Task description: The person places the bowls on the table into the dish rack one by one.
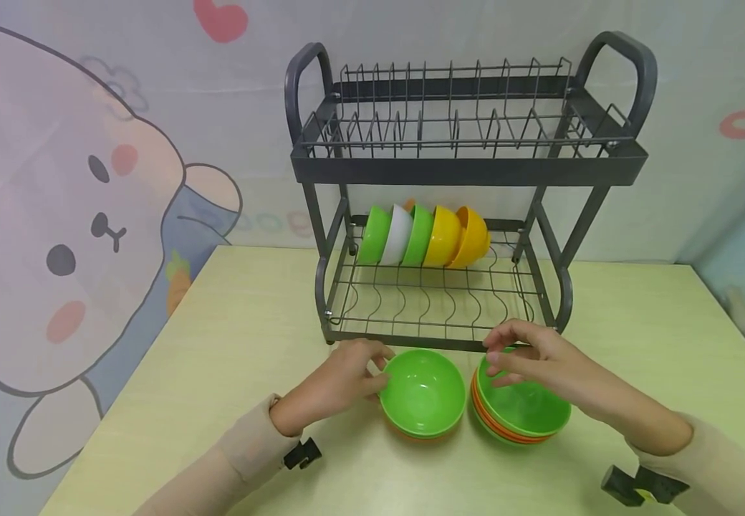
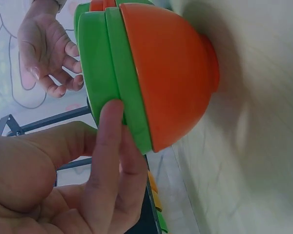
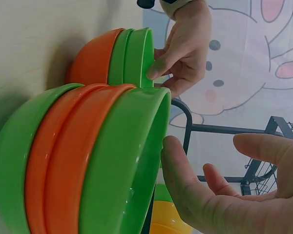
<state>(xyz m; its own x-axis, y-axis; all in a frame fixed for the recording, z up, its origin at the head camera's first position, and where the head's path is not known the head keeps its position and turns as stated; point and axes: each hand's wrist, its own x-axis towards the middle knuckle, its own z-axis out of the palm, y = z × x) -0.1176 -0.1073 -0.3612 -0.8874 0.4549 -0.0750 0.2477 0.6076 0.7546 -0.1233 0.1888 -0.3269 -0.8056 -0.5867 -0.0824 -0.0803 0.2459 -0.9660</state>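
Note:
On the table in front of the rack are two stacks of bowls. In the left stack, two green bowls (image 1: 425, 396) sit nested over an orange bowl (image 2: 173, 73). My left hand (image 1: 345, 378) pinches the left rim of the top green bowl, thumb at the inner edge and fingers against the outside. The right stack has a green bowl (image 3: 127, 161) on top, two orange bowls (image 3: 63, 161) under it and another green bowl (image 3: 19, 161) at the bottom. Over the rim of this stack hovers my right hand (image 1: 530, 356), fingers loosely bent and nothing between them.
A dark two-tier dish rack (image 1: 469, 170) stands behind the stacks. On its lower tier lean green bowls (image 1: 375, 235), a white bowl (image 1: 397, 235) and yellow bowls (image 1: 443, 236) in a row. Its upper tier has wire dividers. A cartoon-printed cloth (image 1: 89, 215) hangs behind the table.

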